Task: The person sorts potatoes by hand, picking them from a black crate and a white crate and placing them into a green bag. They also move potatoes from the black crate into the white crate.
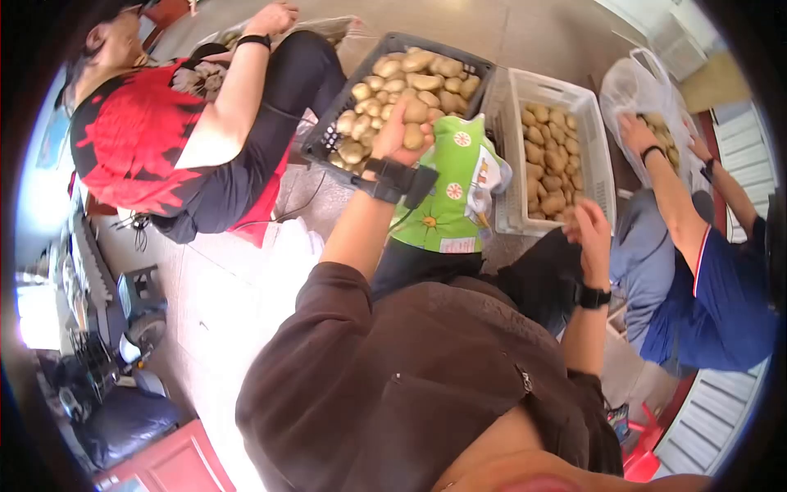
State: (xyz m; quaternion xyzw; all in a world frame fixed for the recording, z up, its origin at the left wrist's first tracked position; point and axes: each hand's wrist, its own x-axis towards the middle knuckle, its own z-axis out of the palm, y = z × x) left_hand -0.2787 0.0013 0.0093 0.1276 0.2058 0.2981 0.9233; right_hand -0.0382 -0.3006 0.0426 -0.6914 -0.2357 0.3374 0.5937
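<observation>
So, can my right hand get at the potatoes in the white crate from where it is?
Probably yes: your right hand is by the near end of the white plastic crate, and its open top leaves the potatoes uncovered.

We note matt, moulded plastic in the dark crate (326,139) and smooth plastic in the white crate (603,156). We find the potatoes (553,152) smooth-skinned, the bag (638,87) thin, glossy plastic, the brown top (393,344) matt cloth.

Left hand (393,141) extended forward, right hand (592,228) raised, loosely curled
</observation>
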